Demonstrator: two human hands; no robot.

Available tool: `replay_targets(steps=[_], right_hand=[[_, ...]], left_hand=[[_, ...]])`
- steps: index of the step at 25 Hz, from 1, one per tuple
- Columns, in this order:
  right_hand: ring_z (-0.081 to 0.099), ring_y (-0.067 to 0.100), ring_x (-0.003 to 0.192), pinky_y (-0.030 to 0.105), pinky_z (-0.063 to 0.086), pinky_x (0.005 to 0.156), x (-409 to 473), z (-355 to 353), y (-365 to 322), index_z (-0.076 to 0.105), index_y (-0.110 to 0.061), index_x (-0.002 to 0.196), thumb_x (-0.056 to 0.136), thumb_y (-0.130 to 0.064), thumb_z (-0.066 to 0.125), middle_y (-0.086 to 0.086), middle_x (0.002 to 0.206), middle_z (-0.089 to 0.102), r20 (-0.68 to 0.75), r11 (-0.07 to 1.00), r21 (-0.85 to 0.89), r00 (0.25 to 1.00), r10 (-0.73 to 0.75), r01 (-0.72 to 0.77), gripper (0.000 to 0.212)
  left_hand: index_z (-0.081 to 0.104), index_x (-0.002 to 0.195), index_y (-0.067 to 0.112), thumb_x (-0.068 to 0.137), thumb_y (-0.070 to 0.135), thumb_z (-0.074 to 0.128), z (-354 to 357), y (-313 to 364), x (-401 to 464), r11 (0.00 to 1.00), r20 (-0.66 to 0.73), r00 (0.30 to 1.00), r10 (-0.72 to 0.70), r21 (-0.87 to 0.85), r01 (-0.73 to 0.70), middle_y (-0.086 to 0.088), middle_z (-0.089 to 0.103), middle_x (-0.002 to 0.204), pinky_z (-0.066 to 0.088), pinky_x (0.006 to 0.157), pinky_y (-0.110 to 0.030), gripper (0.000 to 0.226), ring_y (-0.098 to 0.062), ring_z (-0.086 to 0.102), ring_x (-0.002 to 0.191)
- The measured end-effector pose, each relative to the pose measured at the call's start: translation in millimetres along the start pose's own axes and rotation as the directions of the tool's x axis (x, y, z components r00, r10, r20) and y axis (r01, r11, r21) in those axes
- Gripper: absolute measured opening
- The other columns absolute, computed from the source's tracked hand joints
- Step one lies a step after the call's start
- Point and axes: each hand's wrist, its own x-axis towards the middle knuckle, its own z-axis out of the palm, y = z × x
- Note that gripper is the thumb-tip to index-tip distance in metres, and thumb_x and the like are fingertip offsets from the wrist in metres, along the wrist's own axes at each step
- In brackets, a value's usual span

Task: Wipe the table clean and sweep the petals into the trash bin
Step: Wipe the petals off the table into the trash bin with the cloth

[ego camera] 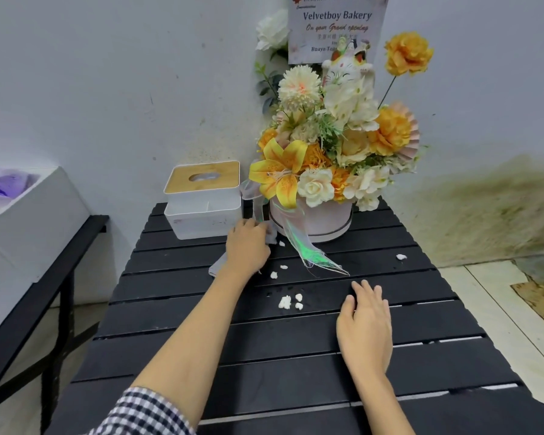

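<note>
A black slatted table (296, 365) carries several small white petals (285, 302), scattered near the middle, with one more petal (401, 256) off to the right. My left hand (247, 246) presses a grey cloth (215, 267) onto the table at the far side, between the tissue box and the flower box. Its fingers lie over the cloth and mostly hide it. My right hand (366, 321) rests flat on the table with straight fingers, just right of the petals, holding nothing. No trash bin is in view.
A white tissue box (203, 202) with a wooden lid stands at the table's far left. A round flower box (311, 219) with a large bouquet and trailing ribbon (308, 252) stands at the far middle. A white box (29, 221) sits on a bench to the left.
</note>
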Motion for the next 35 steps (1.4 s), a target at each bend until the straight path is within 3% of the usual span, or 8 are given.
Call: replay_targets(steps=[3, 9, 16, 21, 24, 29, 32, 35], right_hand=[[0.019, 0.020, 0.146, 0.031, 0.009, 0.121, -0.3, 0.0, -1.4, 0.046, -0.007, 0.136, 0.099, -0.015, 0.036, 0.006, 0.151, 0.039, 0.000, 1.000, -0.006, 1.000, 0.007, -0.007, 0.040], [0.018, 0.018, 0.147, 0.030, 0.007, 0.121, 4.4, 2.1, -0.4, 0.046, -0.009, 0.137, 0.099, -0.017, 0.036, 0.004, 0.152, 0.037, 0.004, 0.999, -0.045, 1.000, -0.001, 0.001, 0.040], [0.017, 0.021, 0.147, 0.032, 0.006, 0.121, 3.2, 0.7, -3.3, 0.045, -0.008, 0.137, 0.098, -0.017, 0.037, 0.006, 0.152, 0.036, 0.016, 0.999, -0.053, 1.000, -0.002, 0.003, 0.041], [0.018, 0.023, 0.147, 0.033, 0.007, 0.121, 0.4, 0.4, -3.7, 0.045, -0.007, 0.137, 0.098, -0.017, 0.038, 0.008, 0.152, 0.036, 0.023, 0.998, -0.053, 1.000, -0.013, 0.014, 0.041], [0.019, 0.023, 0.146, 0.033, 0.007, 0.121, 1.9, 1.2, -3.0, 0.046, -0.006, 0.136, 0.098, -0.017, 0.038, 0.008, 0.152, 0.037, 0.015, 0.998, -0.059, 1.000, -0.019, 0.020, 0.041], [0.017, 0.022, 0.147, 0.033, 0.005, 0.121, 4.3, 2.4, -3.0, 0.043, -0.008, 0.138, 0.098, -0.019, 0.037, 0.006, 0.153, 0.034, 0.025, 0.995, -0.094, 1.000, -0.020, 0.022, 0.042], [0.017, 0.023, 0.147, 0.034, 0.006, 0.121, 3.1, 1.6, -4.7, 0.043, -0.007, 0.138, 0.098, -0.018, 0.038, 0.007, 0.153, 0.034, 0.030, 0.994, -0.108, 0.999, -0.026, 0.029, 0.042], [0.016, 0.022, 0.147, 0.033, 0.007, 0.121, -0.1, -0.3, -5.0, 0.043, -0.008, 0.138, 0.098, -0.018, 0.039, 0.006, 0.153, 0.034, 0.043, 0.996, -0.087, 0.999, -0.025, 0.029, 0.042]], left_hand=[[0.062, 0.119, 0.013, 0.083, 0.005, 0.049, 10.4, 19.0, -5.6, 0.991, -0.129, 0.992, -0.005, -0.136, -0.013, -0.007, 0.057, 0.129, 0.038, 0.095, -0.042, 0.040, -0.037, 0.044, 0.119], [0.069, 0.110, 0.016, 0.089, 0.022, 0.056, 20.0, 19.1, 2.5, 0.998, 0.020, 1.000, -0.001, -0.059, 0.003, -0.006, 0.055, 0.130, 0.034, 0.101, -0.039, 0.026, -0.034, 0.040, 0.120], [0.075, 0.101, 0.025, 0.088, 0.031, 0.063, -1.5, 17.9, -44.1, 0.955, 0.070, 0.985, 0.156, -0.266, -0.132, -0.004, 0.044, 0.145, 0.017, 0.116, -0.043, 0.019, -0.032, 0.021, 0.140], [0.065, 0.118, 0.035, 0.094, 0.040, 0.050, -9.9, 8.1, -43.2, 0.976, 0.044, 0.994, 0.102, -0.197, -0.092, -0.002, 0.034, 0.154, 0.010, 0.119, -0.050, 0.029, -0.033, 0.015, 0.145], [0.037, 0.142, 0.035, 0.094, 0.045, 0.046, -8.5, -24.4, -28.5, 0.999, 0.096, 0.995, 0.032, -0.023, -0.030, 0.001, 0.024, 0.159, 0.016, 0.117, -0.052, 0.050, -0.032, 0.016, 0.146], [0.022, 0.150, 0.020, 0.098, 0.039, 0.040, 13.8, -22.9, -21.6, 0.971, 0.193, 0.981, -0.013, -0.231, 0.058, -0.007, 0.024, 0.159, 0.021, 0.120, -0.040, 0.058, -0.025, 0.021, 0.147], [0.042, 0.141, 0.015, 0.097, 0.022, 0.044, 21.0, 5.0, -45.3, 0.906, 0.139, 0.982, 0.127, -0.419, -0.058, -0.009, 0.045, 0.148, 0.031, 0.115, -0.040, 0.045, -0.031, 0.041, 0.136], [0.062, 0.112, 0.015, 0.092, 0.016, 0.043, 20.7, 13.6, -64.3, 0.883, 0.105, 0.965, 0.242, -0.437, -0.173, -0.002, 0.066, 0.097, 0.046, 0.092, -0.045, 0.028, -0.033, 0.058, 0.092]])
